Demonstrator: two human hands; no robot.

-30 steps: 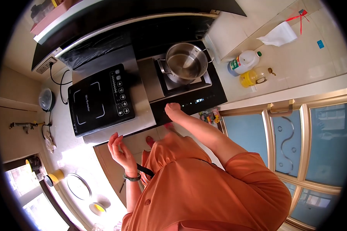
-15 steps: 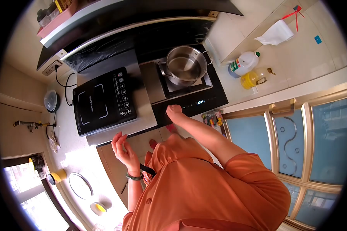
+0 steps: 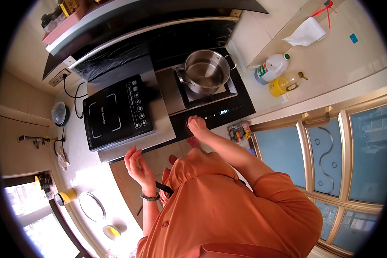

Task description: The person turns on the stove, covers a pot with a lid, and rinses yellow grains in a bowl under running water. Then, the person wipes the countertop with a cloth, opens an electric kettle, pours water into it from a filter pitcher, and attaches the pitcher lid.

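My right hand (image 3: 197, 124) is at the front control panel (image 3: 241, 109) of the stove, fingers curled together against the black surface. Whatever they grip is hidden under them. Lit digits glow on the panel to the right of this hand. Behind the panel, a steel pot (image 3: 207, 71) with two side handles sits on the burner, lidless, with what looks like clear liquid inside. My left hand (image 3: 139, 170) hangs in the air before the counter's front edge, fingers apart and loosely bent, holding nothing. A bracelet circles that wrist. The black induction cooker (image 3: 112, 112) lies beyond it.
A white jug (image 3: 273, 68) and a yellow oil bottle (image 3: 284, 84) stand right of the stove. The range hood (image 3: 159, 13) overhangs the back. A glass-panelled door (image 3: 279, 146) is at the right. On the left counter are a glass lid (image 3: 90, 206) and a small bowl (image 3: 112, 232).
The view has shifted very slightly. My right hand stays at the same part of the panel, its wrist turned a little. My left hand keeps its place and shape.
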